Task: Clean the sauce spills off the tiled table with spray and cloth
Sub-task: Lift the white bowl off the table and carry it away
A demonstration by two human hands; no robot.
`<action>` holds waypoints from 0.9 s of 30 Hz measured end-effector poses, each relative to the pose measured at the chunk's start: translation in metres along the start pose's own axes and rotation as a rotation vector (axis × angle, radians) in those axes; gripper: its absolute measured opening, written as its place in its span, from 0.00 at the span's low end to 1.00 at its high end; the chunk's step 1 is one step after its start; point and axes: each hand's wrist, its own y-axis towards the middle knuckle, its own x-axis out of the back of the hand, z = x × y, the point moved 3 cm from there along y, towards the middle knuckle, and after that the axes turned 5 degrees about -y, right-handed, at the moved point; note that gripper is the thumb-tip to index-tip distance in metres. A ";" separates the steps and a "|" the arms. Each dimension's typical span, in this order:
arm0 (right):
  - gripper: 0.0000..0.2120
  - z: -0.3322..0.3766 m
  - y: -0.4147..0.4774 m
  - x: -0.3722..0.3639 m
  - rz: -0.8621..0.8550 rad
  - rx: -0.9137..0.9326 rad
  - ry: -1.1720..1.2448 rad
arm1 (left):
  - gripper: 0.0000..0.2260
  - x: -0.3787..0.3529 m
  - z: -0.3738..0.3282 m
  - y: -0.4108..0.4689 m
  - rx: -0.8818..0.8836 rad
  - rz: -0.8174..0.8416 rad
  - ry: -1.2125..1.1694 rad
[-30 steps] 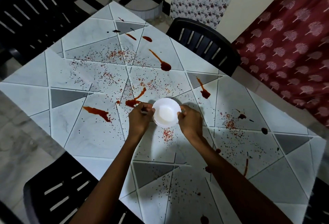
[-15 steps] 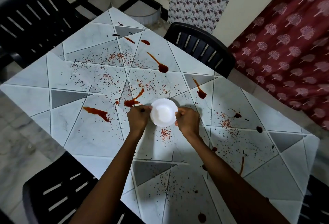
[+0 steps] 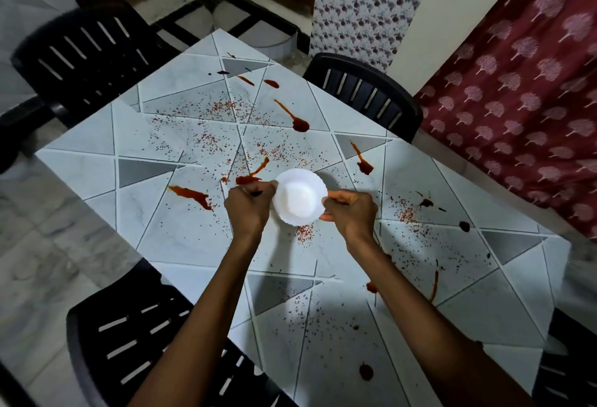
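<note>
bowl [image 3: 298, 196] central, chairs [image 3: 355, 67] crowding table [image 3: 181, 238] edges

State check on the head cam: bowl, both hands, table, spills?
white bowl: upright, looks empty, held at the rim from both sides; cannot tell if lifted or resting.
left hand: grips the bowl's left rim.
right hand: grips the bowl's right rim.
tiled table: dirty, not yet wiped.
sauce spills: streaks and blobs across the tiles.
red flakes: scattered over the tiles.
</note>
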 end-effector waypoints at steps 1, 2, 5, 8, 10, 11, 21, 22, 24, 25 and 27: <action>0.09 0.003 -0.014 0.006 0.008 0.001 0.036 | 0.07 0.008 -0.005 -0.013 0.016 -0.013 -0.035; 0.09 0.004 -0.027 0.011 0.021 0.000 0.059 | 0.07 0.015 -0.008 -0.026 0.031 -0.020 -0.061; 0.07 0.003 -0.071 0.029 0.084 0.019 0.132 | 0.07 0.042 -0.015 -0.073 0.042 -0.049 -0.111; 0.07 -0.002 -0.117 0.044 0.182 0.079 0.136 | 0.04 0.076 -0.018 -0.120 0.026 -0.071 -0.147; 0.09 -0.004 -0.152 0.049 0.258 0.136 0.107 | 0.02 0.101 -0.016 -0.153 -0.017 -0.084 -0.124; 0.10 -0.006 -0.171 0.049 0.297 0.154 0.099 | 0.01 0.115 -0.015 -0.170 -0.051 -0.086 -0.079; 0.09 -0.019 -0.323 -0.011 0.632 0.316 -0.074 | 0.10 0.271 0.028 -0.292 -0.054 -0.264 -0.098; 0.10 -0.018 -0.337 -0.025 0.659 0.343 -0.105 | 0.10 0.289 0.034 -0.295 -0.042 -0.281 -0.120; 0.11 -0.018 -0.364 -0.058 0.725 0.377 -0.148 | 0.09 0.329 0.046 -0.300 -0.018 -0.335 -0.161; 0.12 -0.019 -0.376 -0.076 0.756 0.378 -0.155 | 0.09 0.347 0.053 -0.302 -0.005 -0.360 -0.178; 0.13 -0.021 -0.402 -0.123 0.798 0.351 -0.151 | 0.09 0.394 0.069 -0.301 0.003 -0.405 -0.202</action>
